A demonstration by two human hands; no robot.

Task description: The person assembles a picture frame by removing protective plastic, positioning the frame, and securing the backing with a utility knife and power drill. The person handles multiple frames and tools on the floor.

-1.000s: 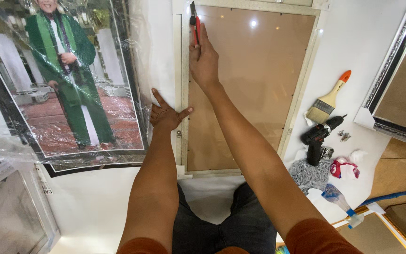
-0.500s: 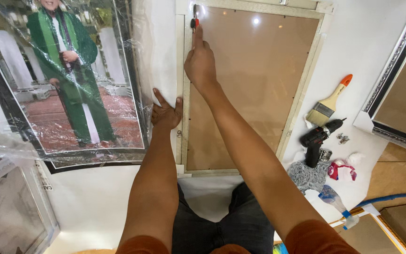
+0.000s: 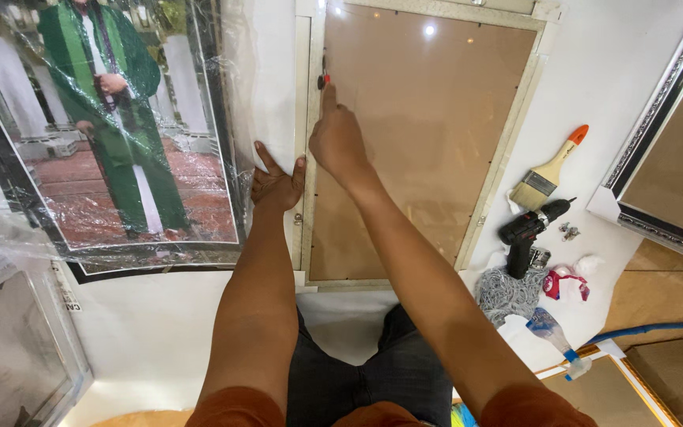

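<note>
Now right hand (image 3: 340,142) grip closed on red-handled tool (image 3: 323,77) at frame (image 3: 307,119) edge; left hand (image 3: 277,183) flat, open

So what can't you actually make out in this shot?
- Small red tool at the frame backing: head view, too small, right hand covers its lower end.
- Poster: top cut off by the picture edge, glare on its plastic wrap.
- Small screws by the drill: too small.
</note>
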